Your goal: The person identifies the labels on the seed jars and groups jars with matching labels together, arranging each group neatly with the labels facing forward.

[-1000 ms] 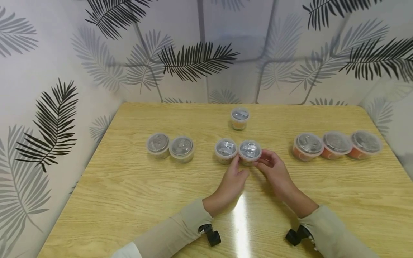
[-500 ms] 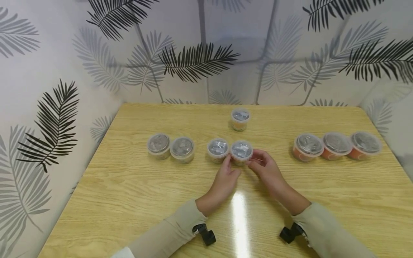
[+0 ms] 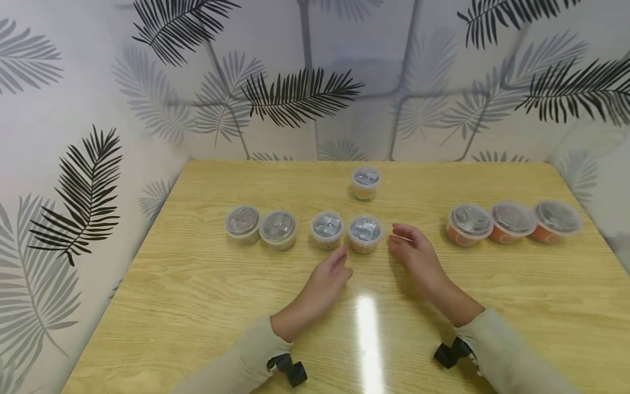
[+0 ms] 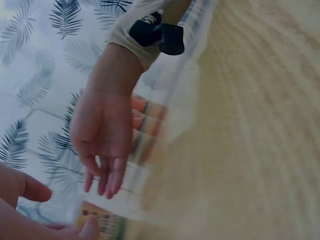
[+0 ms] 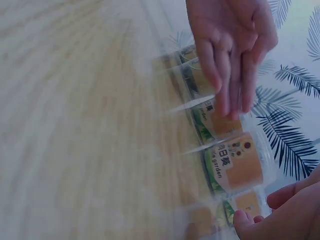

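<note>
Two small clear lidded cups with foil tops stand side by side at the table's middle. My left hand lies just in front of them with relaxed fingers, holding nothing. My right hand hovers to the right of the nearer cup, a small gap between them, fingers loosely curved and empty. In the right wrist view, blurred, the labelled cups line up beneath the left hand. The left wrist view shows the right hand with fingers hanging straight.
Two more clear cups stand to the left, one cup farther back at the centre. Three orange cups line up at the right. The wooden table is walled by leaf-patterned panels on three sides.
Both hands slid the two middle cups leftward toward the left pair, then let go and drew back. The left hand has pulled toward me; the right has moved off to the right.
</note>
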A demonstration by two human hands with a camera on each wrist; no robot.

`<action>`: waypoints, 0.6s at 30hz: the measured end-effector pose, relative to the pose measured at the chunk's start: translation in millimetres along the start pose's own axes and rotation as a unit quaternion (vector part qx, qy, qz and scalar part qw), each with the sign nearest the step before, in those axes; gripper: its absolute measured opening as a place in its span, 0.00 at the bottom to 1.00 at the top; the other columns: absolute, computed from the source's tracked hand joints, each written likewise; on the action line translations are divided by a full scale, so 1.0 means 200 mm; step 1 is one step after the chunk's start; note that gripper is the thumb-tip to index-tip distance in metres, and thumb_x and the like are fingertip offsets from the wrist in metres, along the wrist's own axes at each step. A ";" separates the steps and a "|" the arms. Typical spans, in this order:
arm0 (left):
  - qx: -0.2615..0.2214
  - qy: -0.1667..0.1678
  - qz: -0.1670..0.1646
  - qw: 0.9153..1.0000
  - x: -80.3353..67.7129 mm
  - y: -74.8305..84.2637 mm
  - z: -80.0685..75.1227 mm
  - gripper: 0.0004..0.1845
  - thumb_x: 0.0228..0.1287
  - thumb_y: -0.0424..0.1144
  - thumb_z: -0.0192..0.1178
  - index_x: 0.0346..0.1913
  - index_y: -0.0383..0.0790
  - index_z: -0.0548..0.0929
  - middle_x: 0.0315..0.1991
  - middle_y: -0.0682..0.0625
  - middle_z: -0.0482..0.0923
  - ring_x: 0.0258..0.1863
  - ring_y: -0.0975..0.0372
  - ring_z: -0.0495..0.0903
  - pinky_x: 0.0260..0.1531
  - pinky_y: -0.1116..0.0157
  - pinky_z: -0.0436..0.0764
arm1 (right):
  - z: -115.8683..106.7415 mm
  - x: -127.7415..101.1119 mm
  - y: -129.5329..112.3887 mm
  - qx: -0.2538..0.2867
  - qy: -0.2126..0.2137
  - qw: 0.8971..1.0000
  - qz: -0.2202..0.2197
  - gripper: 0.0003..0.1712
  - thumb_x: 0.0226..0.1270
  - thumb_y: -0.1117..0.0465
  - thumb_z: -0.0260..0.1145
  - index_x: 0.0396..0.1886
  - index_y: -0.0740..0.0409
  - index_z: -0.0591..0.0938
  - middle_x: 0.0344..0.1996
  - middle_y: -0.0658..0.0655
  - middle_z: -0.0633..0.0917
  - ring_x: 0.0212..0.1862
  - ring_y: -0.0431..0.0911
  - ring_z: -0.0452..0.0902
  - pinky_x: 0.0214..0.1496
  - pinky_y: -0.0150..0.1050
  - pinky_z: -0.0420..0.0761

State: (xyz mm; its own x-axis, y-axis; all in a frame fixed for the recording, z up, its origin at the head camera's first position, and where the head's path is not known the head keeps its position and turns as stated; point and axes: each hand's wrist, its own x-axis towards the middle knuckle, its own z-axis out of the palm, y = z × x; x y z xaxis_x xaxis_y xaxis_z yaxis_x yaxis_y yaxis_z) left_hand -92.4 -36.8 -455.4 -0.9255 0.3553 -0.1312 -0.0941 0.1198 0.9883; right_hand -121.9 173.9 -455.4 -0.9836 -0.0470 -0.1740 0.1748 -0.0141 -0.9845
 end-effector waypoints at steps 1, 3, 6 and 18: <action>0.007 -0.011 0.011 1.000 -0.02 0.03 -0.02 0.24 0.69 0.35 0.47 0.66 0.31 0.63 0.65 0.40 0.63 0.64 0.56 0.62 0.60 0.63 0.65 | 0.00 0.00 -0.01 -0.002 0.004 1.000 -0.003 0.26 0.70 0.70 0.49 0.66 0.69 0.58 0.63 0.66 0.62 0.65 0.55 0.60 0.63 0.39 0.66; 0.031 -0.020 0.046 0.998 -0.04 0.08 -0.05 0.21 0.70 0.35 0.47 0.63 0.31 0.67 0.61 0.40 0.69 0.61 0.57 0.68 0.57 0.64 0.69 | -0.01 0.01 -0.02 -0.003 0.010 1.000 -0.007 0.26 0.71 0.70 0.50 0.66 0.69 0.59 0.63 0.66 0.62 0.65 0.54 0.61 0.63 0.39 0.66; 0.050 0.000 0.108 0.993 -0.04 0.14 -0.10 0.19 0.70 0.32 0.47 0.62 0.32 0.69 0.60 0.42 0.70 0.59 0.57 0.69 0.56 0.65 0.71 | -0.01 0.02 -0.03 -0.001 0.012 1.000 -0.013 0.26 0.71 0.70 0.50 0.66 0.69 0.59 0.63 0.66 0.62 0.64 0.54 0.61 0.63 0.40 0.66; 0.143 0.066 0.102 0.982 0.15 0.17 -0.25 0.27 0.69 0.36 0.48 0.69 0.42 0.58 0.71 0.47 0.50 0.34 0.62 0.75 0.37 0.63 0.79 | 0.05 0.04 -0.01 0.001 -0.021 0.999 -0.025 0.25 0.70 0.69 0.51 0.65 0.69 0.61 0.61 0.65 0.66 0.62 0.53 0.64 0.60 0.36 0.69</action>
State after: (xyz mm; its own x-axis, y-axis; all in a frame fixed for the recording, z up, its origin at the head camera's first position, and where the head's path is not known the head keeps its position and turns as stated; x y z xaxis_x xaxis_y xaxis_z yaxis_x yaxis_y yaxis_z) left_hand -141.3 -67.8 -421.7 -0.9559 0.2773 0.0971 0.1875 0.3211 0.9283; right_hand -128.9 163.6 -453.9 -0.9884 -0.0882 -0.1236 0.1257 -0.0186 -0.9919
